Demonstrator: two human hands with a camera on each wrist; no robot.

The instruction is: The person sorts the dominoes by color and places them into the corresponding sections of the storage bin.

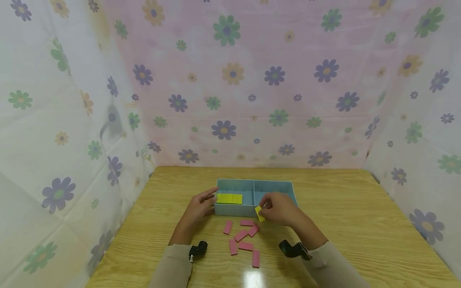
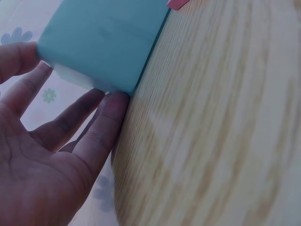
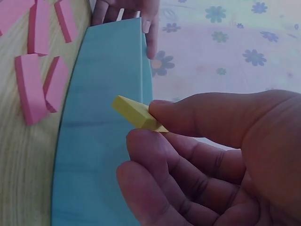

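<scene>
Between thumb and fingers my right hand point(image 1: 279, 209) pinches a yellow block point(image 3: 136, 113), a small flat rectangular piece, at the front wall of a light blue box point(image 1: 234, 210). My left hand point(image 1: 197, 207) rests its fingertips against the box's left end; in the left wrist view its straight fingers point(image 2: 101, 134) touch that end wall. A divider point(image 1: 253, 193) splits the box into two compartments. Yellow blocks point(image 1: 229, 199) lie side by side in the left compartment. Part of the right compartment is hidden behind my right hand.
Several pink blocks point(image 1: 246, 246) lie scattered on the wooden table point(image 1: 162, 188) in front of the box, at various angles. Flower-printed cloth point(image 1: 252, 80) hangs behind the table and along both sides. A black wrist camera point(image 1: 293, 249) sits on the right forearm.
</scene>
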